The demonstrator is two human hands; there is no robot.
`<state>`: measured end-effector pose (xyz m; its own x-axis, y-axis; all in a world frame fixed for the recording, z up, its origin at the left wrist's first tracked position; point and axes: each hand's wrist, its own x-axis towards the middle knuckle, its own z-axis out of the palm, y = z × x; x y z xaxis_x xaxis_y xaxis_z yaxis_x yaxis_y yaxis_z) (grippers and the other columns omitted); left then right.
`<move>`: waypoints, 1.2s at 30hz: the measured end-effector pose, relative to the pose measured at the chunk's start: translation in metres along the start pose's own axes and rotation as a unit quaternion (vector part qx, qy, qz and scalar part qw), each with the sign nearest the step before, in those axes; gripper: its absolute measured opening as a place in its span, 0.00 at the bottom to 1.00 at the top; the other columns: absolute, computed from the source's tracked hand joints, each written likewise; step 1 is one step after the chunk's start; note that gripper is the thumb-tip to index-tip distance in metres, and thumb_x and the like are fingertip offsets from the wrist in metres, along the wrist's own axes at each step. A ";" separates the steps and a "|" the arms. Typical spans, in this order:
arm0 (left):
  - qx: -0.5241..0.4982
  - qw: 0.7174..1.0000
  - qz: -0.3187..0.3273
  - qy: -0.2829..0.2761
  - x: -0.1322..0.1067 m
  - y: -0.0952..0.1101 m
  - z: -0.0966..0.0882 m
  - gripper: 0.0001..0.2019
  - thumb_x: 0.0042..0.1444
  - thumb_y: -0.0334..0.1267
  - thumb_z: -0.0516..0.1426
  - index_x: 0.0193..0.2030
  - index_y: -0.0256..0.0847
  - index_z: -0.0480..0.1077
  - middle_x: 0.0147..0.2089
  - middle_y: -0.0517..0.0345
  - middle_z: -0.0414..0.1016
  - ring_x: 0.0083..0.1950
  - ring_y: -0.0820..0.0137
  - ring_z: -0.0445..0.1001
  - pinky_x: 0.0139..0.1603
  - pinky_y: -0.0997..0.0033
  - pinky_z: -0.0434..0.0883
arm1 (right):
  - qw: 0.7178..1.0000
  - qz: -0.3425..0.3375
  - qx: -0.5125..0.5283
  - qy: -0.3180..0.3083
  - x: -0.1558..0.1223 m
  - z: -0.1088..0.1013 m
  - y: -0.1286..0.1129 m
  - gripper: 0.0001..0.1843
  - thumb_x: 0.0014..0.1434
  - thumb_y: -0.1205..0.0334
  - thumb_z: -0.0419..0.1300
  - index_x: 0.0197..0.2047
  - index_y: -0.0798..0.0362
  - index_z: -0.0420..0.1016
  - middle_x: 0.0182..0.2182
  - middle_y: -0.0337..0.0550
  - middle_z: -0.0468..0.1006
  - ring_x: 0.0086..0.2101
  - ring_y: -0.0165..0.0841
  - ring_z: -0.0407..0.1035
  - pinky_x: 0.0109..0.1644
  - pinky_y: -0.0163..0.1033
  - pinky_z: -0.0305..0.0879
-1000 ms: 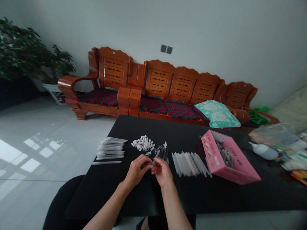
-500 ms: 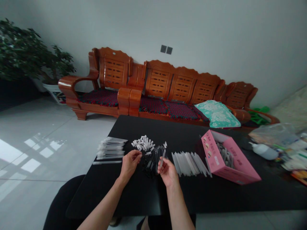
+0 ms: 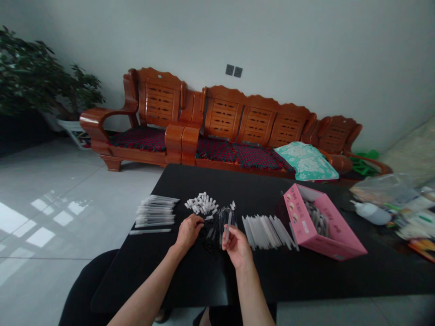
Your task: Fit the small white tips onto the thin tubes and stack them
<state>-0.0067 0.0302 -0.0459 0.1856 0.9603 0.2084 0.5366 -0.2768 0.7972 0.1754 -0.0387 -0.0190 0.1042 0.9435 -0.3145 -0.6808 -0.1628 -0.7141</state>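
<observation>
My right hand (image 3: 237, 245) is closed round a thin clear tube (image 3: 229, 222), held upright above the black table (image 3: 190, 276). My left hand (image 3: 188, 231) reaches forward with fingers curled, its fingertips at the near edge of a heap of small white caps (image 3: 201, 204); whether it holds one is hidden. Between the hands lies a pile of dark thin refills (image 3: 217, 226). A row of white tubes (image 3: 268, 226) lies to the right of my right hand. Another stack of white tubes (image 3: 155, 211) lies at the left.
An open pink box (image 3: 322, 226) with grey pieces stands at the right. Beyond it lie a white bottle (image 3: 372, 213) and plastic bags (image 3: 387, 190). A wooden sofa (image 3: 224, 131) with a green pillow (image 3: 306, 160) stands behind the table, a potted plant (image 3: 37, 81) at far left.
My hands were together on the tube a second ago. They have parted: the left has gone forward to the white caps, the right keeps the tube upright.
</observation>
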 end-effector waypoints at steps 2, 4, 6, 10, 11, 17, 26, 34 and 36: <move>-0.120 0.992 -0.049 0.009 -0.002 0.003 0.000 0.05 0.51 0.34 0.58 0.34 0.39 0.75 0.32 0.56 0.76 0.33 0.69 0.75 0.37 0.71 0.70 | 0.999 -0.011 -0.019 -0.029 -0.002 0.003 0.001 0.10 0.49 0.61 0.63 0.34 0.58 0.76 0.16 0.36 0.73 0.13 0.28 0.64 0.13 0.31 0.59; -0.271 0.958 -0.096 0.007 -0.004 0.009 -0.003 0.07 0.50 0.38 0.59 0.34 0.37 0.74 0.31 0.56 0.76 0.32 0.68 0.76 0.34 0.71 0.71 | 0.998 -0.015 -0.039 -0.051 -0.005 0.007 0.001 0.10 0.50 0.61 0.61 0.34 0.59 0.76 0.13 0.33 0.69 0.11 0.26 0.60 0.11 0.30 0.54; -0.383 0.916 -0.123 0.004 -0.006 0.015 -0.008 0.11 0.48 0.41 0.61 0.36 0.36 0.74 0.32 0.55 0.77 0.33 0.67 0.76 0.33 0.71 0.72 | 0.996 -0.010 -0.055 -0.063 -0.008 0.010 0.001 0.10 0.51 0.60 0.60 0.34 0.59 0.76 0.12 0.32 0.66 0.10 0.25 0.56 0.10 0.29 0.50; -0.460 0.875 -0.151 -0.001 -0.010 0.024 -0.017 0.15 0.47 0.41 0.64 0.40 0.34 0.76 0.34 0.53 0.78 0.33 0.71 0.75 0.35 0.74 0.72 | 0.997 -0.014 -0.058 -0.058 -0.010 0.016 0.002 0.11 0.50 0.60 0.61 0.34 0.59 0.76 0.12 0.32 0.66 0.10 0.24 0.56 0.11 0.28 0.48; -0.474 0.866 -0.158 -0.008 -0.012 0.025 -0.018 0.16 0.46 0.41 0.65 0.41 0.35 0.76 0.34 0.53 0.78 0.33 0.72 0.75 0.35 0.74 0.72 | 0.997 -0.020 -0.057 -0.051 -0.010 0.018 0.002 0.11 0.50 0.60 0.62 0.34 0.59 0.76 0.13 0.33 0.67 0.11 0.24 0.57 0.11 0.28 0.49; -0.551 0.808 -0.197 -0.066 -0.026 0.035 -0.015 0.14 0.45 0.41 0.67 0.35 0.33 0.74 0.30 0.54 0.76 0.26 0.76 0.72 0.28 0.79 0.69 | 0.998 -0.053 -0.035 -0.014 -0.008 0.026 0.000 0.11 0.50 0.60 0.66 0.34 0.57 0.73 0.19 0.39 0.76 0.13 0.25 0.62 0.12 0.27 0.51; -0.575 0.788 -0.211 -0.065 -0.036 0.053 -0.019 0.13 0.46 0.41 0.66 0.35 0.33 0.74 0.28 0.57 0.74 0.25 0.78 0.70 0.26 0.80 0.67 | 0.988 -0.146 -0.024 0.036 -0.012 0.043 -0.003 0.15 0.47 0.62 0.68 0.36 0.55 0.69 0.25 0.43 0.81 0.22 0.32 0.75 0.23 0.33 0.70; -0.580 0.785 -0.204 -0.071 -0.037 0.051 -0.017 0.12 0.48 0.40 0.65 0.35 0.34 0.74 0.28 0.57 0.74 0.26 0.78 0.70 0.28 0.80 0.68 | 0.985 -0.165 -0.046 0.026 -0.014 0.052 0.002 0.14 0.49 0.61 0.68 0.36 0.54 0.67 0.26 0.43 0.81 0.22 0.34 0.75 0.23 0.35 0.71; -0.578 0.787 -0.203 -0.069 -0.037 0.052 -0.017 0.13 0.47 0.40 0.66 0.35 0.34 0.74 0.28 0.57 0.74 0.26 0.78 0.70 0.27 0.79 0.68 | 0.985 -0.163 -0.046 0.026 -0.014 0.053 0.002 0.15 0.49 0.61 0.68 0.36 0.54 0.67 0.26 0.43 0.81 0.21 0.34 0.75 0.23 0.35 0.71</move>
<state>0.0005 -0.0194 -0.0029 0.3232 0.9257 -0.1962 -0.5179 0.3466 0.7821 0.1338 -0.0366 0.0169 0.3455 0.9343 -0.0883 -0.5357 0.1191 -0.8360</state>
